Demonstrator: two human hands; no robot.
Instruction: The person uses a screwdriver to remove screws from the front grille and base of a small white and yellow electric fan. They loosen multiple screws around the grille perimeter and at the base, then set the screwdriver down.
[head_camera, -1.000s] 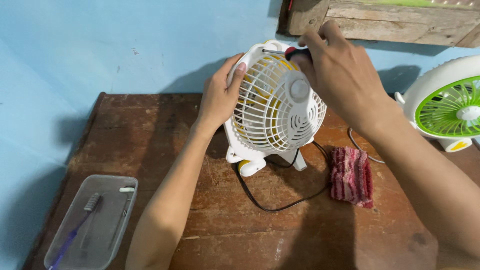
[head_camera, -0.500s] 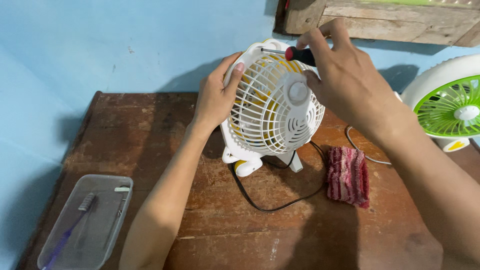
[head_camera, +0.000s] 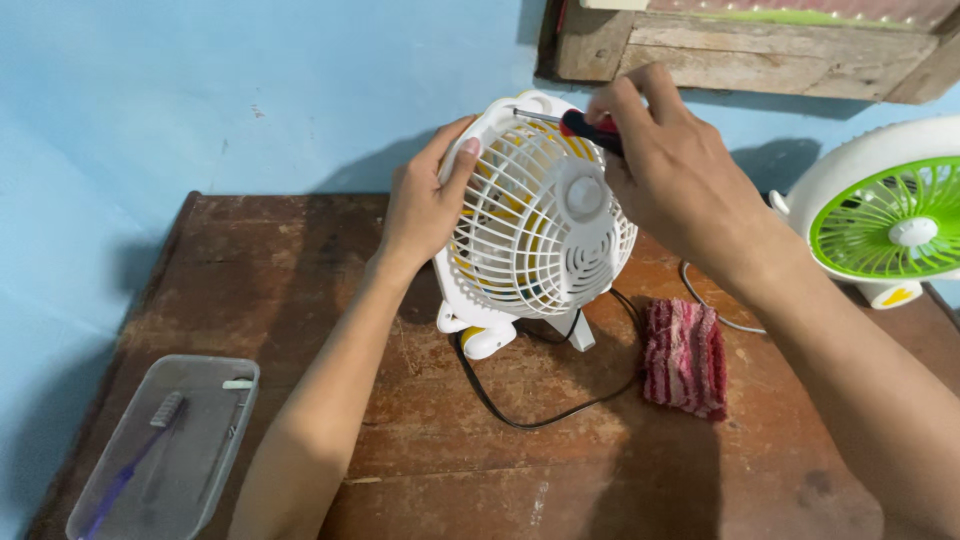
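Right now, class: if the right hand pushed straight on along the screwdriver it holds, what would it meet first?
The right hand points the screwdriver leftward at the white fan's top rim; the tip seems already there, though depth is unclear.

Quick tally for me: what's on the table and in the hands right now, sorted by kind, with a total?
Fans: 2, white and yellow fan, white and green fan
Screwdrivers: 1, screwdriver in right hand
Cloths: 1, red striped cloth
Plastic boxes: 1, clear box
Toothbrushes: 1, toothbrush
Total: 6

Both forearms bare, no sleeves, no rings, no watch.
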